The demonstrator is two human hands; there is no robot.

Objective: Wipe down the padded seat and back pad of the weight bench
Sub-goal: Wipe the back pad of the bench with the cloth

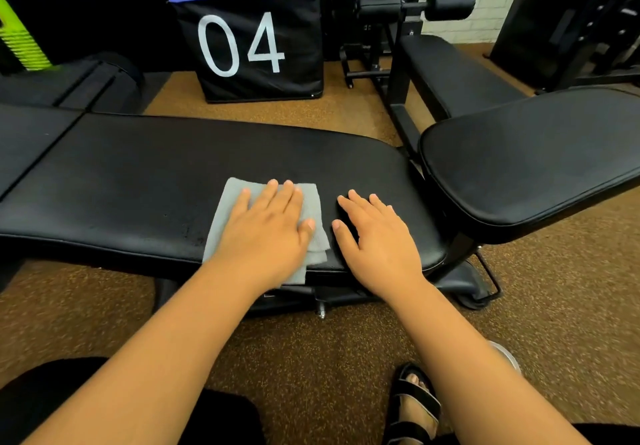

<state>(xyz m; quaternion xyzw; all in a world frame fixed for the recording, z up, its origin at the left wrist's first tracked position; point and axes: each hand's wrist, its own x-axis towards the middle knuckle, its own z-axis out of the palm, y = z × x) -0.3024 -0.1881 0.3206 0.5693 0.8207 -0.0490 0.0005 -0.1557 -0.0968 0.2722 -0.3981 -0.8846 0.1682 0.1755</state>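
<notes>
Risk, cloth: your grey cloth [266, 222] hangs partly over the near edge of the long pad [138, 181]. A stroke pulled toward you could drag it off onto the floor [311, 358], I judge.
Risk, coverage: the flat palm covers only the middle of the cloth, so its loose corners may fold under and skip strips of vinyl.
Risk, missed pad: the second pad [540, 157] lies just beside the long one at the right, and another section sits past the seam at the left. Either is easy to forget (neither shows any sign of wiping that I can make out).
Left hand [266, 226]: fingers straight and spread, pressing the cloth flat against the pad. Nothing is gripped.
Right hand [377, 236]: open, fingers straight, resting bare on the pad just beside the cloth, probably steadying you.
Cloth position: folded, on the near right part of the long pad, under your left palm.
Around you: a black cube marked 04 [256, 46] stands on the floor beyond the bench.
</notes>
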